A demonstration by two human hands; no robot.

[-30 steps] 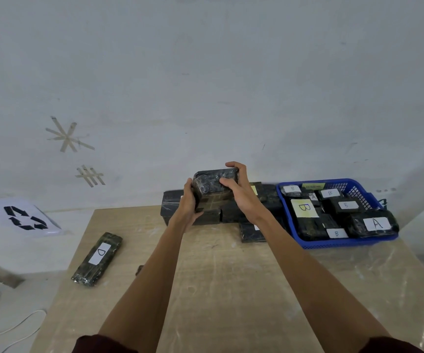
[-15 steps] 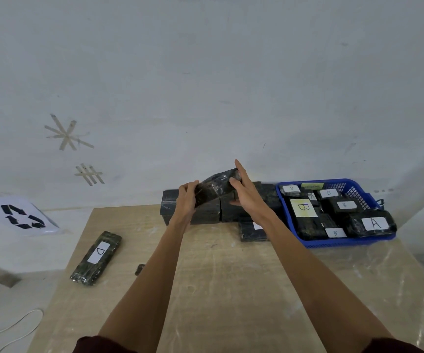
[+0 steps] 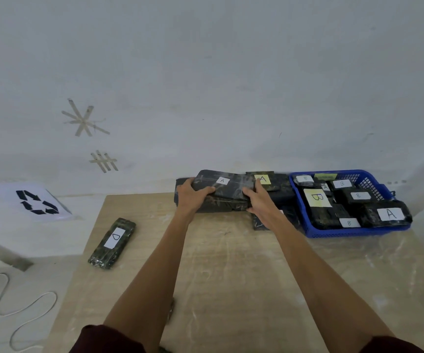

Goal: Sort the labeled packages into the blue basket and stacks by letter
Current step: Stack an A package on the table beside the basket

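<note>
Sleeves [image 3: 109, 340] in dark red at the bottom edge, both forearms stretched out over the pale wooden surface [image 3: 231, 276]. Left of centre a long dark D package [image 3: 113, 242] lies flat on its own, well apart from the rest. Further up, both hands are on one black wrapped A package [image 3: 222, 186]: left hand [image 3: 191, 197] curled round its left end, right hand [image 3: 259, 202] round the right end. It's on top of the stack of dark packages [image 3: 216, 207] at the far edge. Just right sits the blue basket [image 3: 345, 234], holding packages marked A and B. Tape marks [image 3: 83, 121] on the wall behind.
</note>
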